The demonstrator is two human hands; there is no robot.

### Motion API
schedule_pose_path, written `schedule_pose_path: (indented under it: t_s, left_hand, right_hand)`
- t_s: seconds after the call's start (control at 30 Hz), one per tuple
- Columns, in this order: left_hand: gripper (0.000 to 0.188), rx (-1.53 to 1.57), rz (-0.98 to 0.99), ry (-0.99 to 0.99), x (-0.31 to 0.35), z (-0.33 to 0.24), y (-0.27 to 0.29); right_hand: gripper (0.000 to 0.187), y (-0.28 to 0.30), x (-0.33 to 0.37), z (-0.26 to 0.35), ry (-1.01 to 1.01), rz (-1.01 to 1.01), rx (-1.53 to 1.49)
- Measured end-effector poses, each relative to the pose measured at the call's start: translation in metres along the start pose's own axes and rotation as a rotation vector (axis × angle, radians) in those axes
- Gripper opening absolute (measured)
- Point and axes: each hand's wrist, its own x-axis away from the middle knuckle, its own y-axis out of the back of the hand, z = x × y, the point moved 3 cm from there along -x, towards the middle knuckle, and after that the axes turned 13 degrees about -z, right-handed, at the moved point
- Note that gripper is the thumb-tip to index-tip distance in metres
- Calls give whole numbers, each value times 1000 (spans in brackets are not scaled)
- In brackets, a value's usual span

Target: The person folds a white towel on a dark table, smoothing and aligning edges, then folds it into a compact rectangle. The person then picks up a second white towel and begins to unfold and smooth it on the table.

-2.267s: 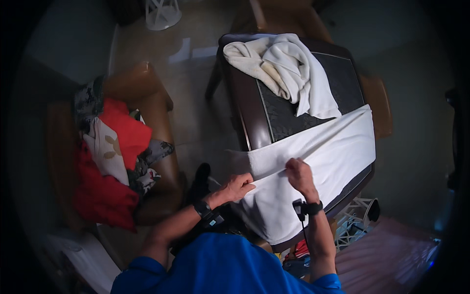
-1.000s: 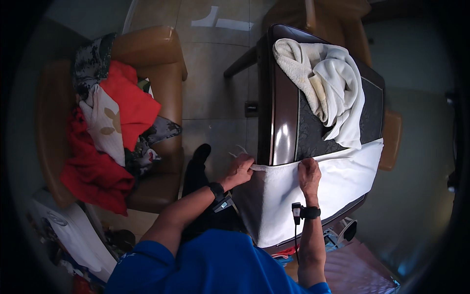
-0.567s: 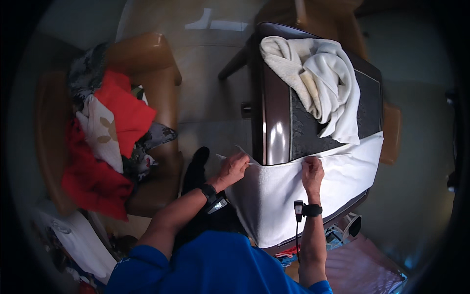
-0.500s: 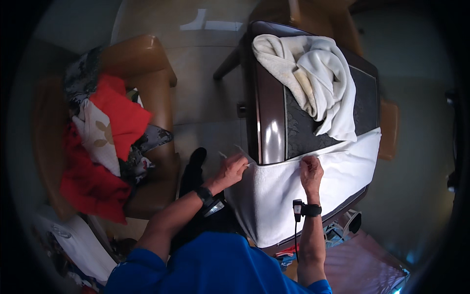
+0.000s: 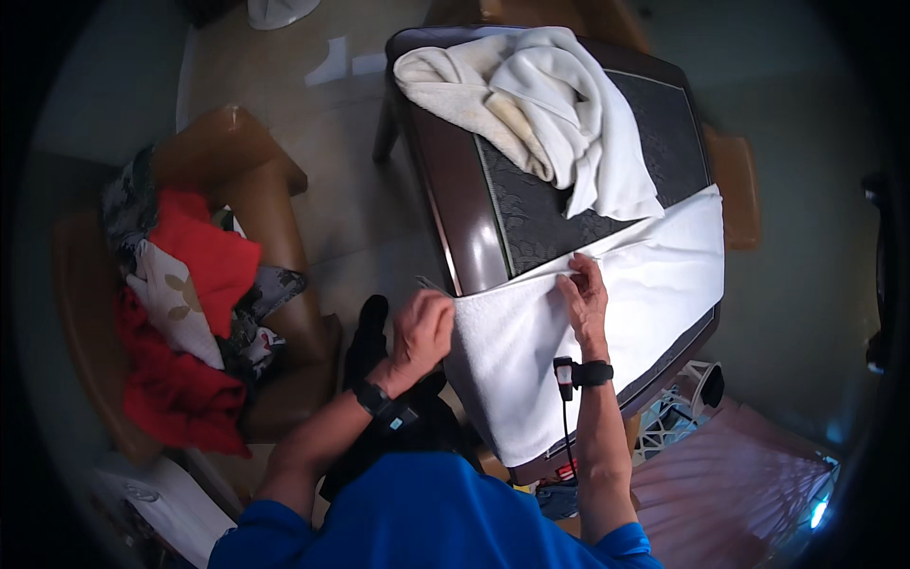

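Observation:
A white towel point(image 5: 645, 261) is spread over the near part of the dark-topped table, hanging over the near edge and the left corner. At that left corner, my left hand point(image 5: 422, 332) is closed, with the towel's edge at its fingers; the fingertips are partly hidden. My right hand point(image 5: 588, 299) rests on the towel close to its far edge, thumb and fingers apart. A crumpled off-white cloth point(image 5: 607, 133) lies beyond the towel, on the far part of the table.
The table's brown rim point(image 5: 464, 218) runs along the left. Further left, a brown armchair point(image 5: 275, 209) holds red cloth point(image 5: 204, 251), camouflage clothing and a pale patterned cloth. Another brown chair point(image 5: 735, 190) stands behind the table's right side. A pinkish pleated cover point(image 5: 739, 474) lies at lower right.
My view has shifted, so the table sits further left and higher. My left hand has turned into a tighter fist. The fingers of my right hand have spread from a pinch on the towel's edge.

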Motion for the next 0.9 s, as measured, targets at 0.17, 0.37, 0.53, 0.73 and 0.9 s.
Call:
schedule_pose_path:
  t_s: [0.17, 0.37, 0.53, 0.73, 0.9]
  left_hand:
    - [11, 67, 316, -329, 37, -76, -45]
    - [17, -271, 325, -388, 94, -84, -85]
    - [33, -529, 268, -495, 149, -106, -115]
    - [52, -481, 467, -462, 223, -138, -161]
    - [55, -556, 537, -509, 244, -145, -176]
  right_hand:
    - [54, 1, 15, 4, 55, -41, -283]
    - [33, 73, 77, -39, 186, -212, -22]
    - [41, 129, 143, -82, 514, -245, 278]
    - [40, 154, 186, -120, 586, -196, 172]
    - [39, 166, 173, -132, 568, -149, 63]
